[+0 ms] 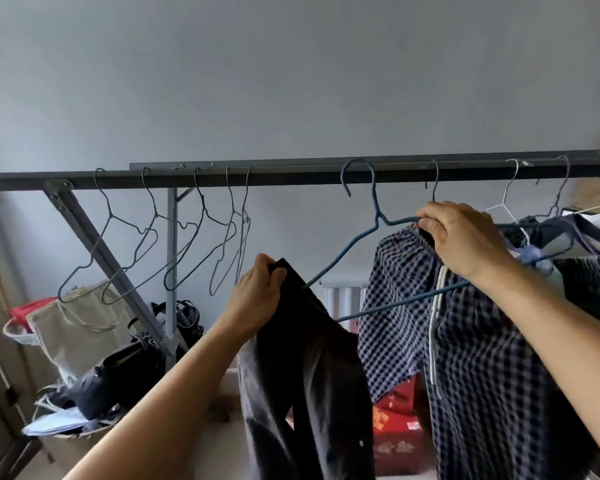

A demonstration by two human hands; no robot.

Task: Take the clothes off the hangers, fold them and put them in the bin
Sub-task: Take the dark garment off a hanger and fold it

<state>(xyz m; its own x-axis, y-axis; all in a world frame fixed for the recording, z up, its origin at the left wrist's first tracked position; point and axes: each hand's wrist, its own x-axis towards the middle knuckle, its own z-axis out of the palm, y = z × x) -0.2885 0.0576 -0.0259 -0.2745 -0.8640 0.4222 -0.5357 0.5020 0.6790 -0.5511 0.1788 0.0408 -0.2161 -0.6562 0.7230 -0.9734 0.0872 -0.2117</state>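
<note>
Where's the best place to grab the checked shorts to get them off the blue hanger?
Take the checked shorts by the gathered waistband, from above, where the right hand grips: it bunches on the upper arm of the blue hanger, so it would probably slide off sideways.

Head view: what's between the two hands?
Head view shows the blue hanger sloping between left hand, gripping the black garment, and right hand, with the checked garment beside it.
</note>
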